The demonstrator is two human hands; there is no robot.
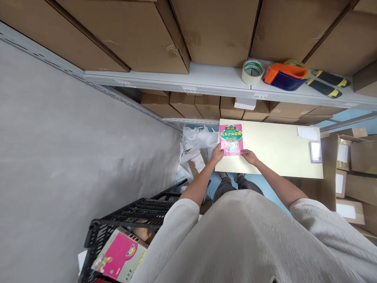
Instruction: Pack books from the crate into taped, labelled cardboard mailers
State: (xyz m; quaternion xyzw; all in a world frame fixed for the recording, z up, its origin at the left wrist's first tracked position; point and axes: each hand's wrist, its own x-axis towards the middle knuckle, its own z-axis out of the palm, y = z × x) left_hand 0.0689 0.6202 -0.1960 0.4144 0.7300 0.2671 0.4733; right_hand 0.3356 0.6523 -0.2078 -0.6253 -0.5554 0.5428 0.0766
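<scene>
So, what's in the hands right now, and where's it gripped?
A pink book, held along its bottom edge: the left hand at the lower left corner, the right hand at the lower right corner.

A pink book (pixel 231 140) with a green title band, on a pale yellow board (pixel 279 153)

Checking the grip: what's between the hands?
In the head view, a pink book sits between the left hand and right hand, touching both.

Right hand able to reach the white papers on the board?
Likely yes: the right hand is at the edge of the book, and nothing shows between it and the papers across the board. Depth is hard to judge.
</scene>
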